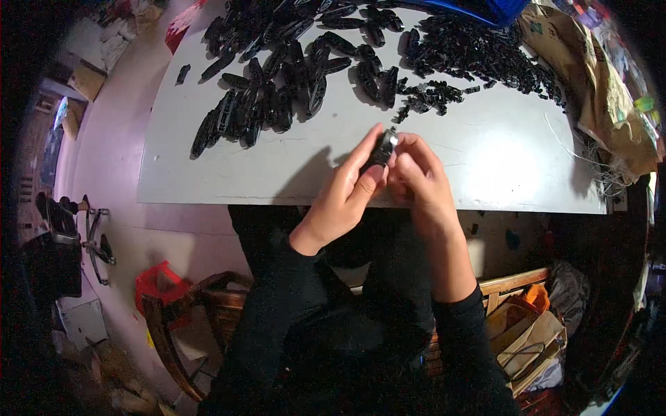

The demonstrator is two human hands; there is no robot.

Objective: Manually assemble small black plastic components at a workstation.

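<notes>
My left hand (pixel 338 202) holds a dark, elongated black plastic part (pixel 380 151) between thumb and fingers, tilted, above the front edge of the white table (pixel 229 182). A shiny grey patch shows near its upper end. My right hand (pixel 431 184) is against the part's right side, its fingers curled and the thumb bent inward. Whatever lies between those right fingers is hidden. Beyond my hands lie many long black plastic housings (pixel 281 76), heaped at the left and middle. Small black plastic pieces (pixel 433 97) lie just past my right fingers, in front of a bigger heap (pixel 472 52).
A blue container (pixel 485 10) stands at the table's far side. Brown sacking (pixel 586 83) and loose white strings (pixel 600 170) border the right edge. One black piece (pixel 183 74) lies alone at left. Below are a red plastic stool (pixel 158 288) and a wooden bench (pixel 513 281) with cardboard.
</notes>
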